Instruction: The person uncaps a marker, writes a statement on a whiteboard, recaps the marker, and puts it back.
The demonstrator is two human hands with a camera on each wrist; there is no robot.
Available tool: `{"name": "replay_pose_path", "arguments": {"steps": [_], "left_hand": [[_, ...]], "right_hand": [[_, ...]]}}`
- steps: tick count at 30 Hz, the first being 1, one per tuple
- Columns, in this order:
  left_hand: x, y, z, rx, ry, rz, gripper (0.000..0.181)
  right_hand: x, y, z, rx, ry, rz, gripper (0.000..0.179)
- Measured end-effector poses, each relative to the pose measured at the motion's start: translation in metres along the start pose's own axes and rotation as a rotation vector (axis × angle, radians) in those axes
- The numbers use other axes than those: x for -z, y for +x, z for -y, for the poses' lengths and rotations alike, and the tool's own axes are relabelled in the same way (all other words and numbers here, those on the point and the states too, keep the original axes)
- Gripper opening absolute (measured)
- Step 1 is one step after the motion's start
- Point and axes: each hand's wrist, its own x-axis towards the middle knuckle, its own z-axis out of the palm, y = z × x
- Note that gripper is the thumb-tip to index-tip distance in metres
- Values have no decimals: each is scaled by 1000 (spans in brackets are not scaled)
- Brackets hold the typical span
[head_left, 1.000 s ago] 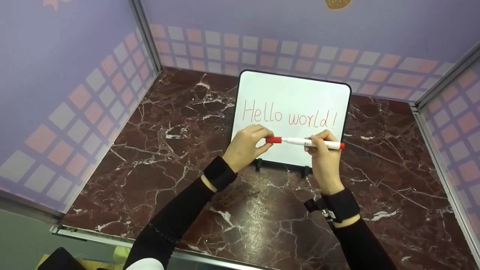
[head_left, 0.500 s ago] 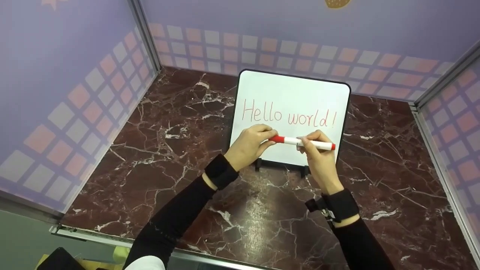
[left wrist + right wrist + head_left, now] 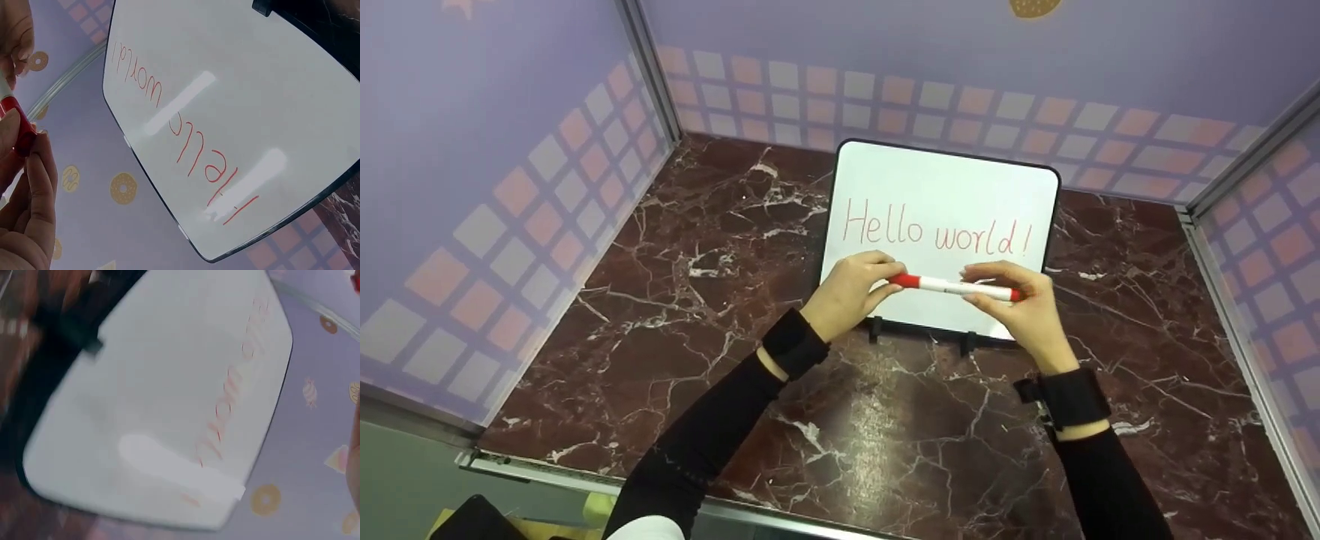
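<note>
A white marker with a red cap on its left end and a red right end lies level in front of the whiteboard. My left hand pinches the capped end between thumb and fingers, which the left wrist view shows close up on the red cap. The right hand has its fingers spread loosely about the marker's other end, thumb below and fingers above. "Hello world!" stands in red writing on the board. In the right wrist view only a sliver of the hand shows, and the picture is blurred.
Black feet hold the board upright on a dark red marbled table. Purple patterned panels enclose the back and both sides. A metal edge runs along the front, with a black object below it at left.
The marker's bare tip has gone into the red cap held by the left hand. My right hand has loosened its grip, its fingers spreading, and its wrist has shifted right.
</note>
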Motion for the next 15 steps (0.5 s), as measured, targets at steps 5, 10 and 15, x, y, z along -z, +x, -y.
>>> {"name": "replay_pose_path", "arguments": {"steps": [5,10,15], "left_hand": [[0,-3,1,50,47,-11,17],[-2,-2,-1,89,74,-3,17],[-2,0,-2,112,61,36,28]], "right_hand": [[-2,1,7,329,-600,14,39],[-21,5,7,539,-914,-18,30],[-30,4,-1,584,-1003,-93,12]]}}
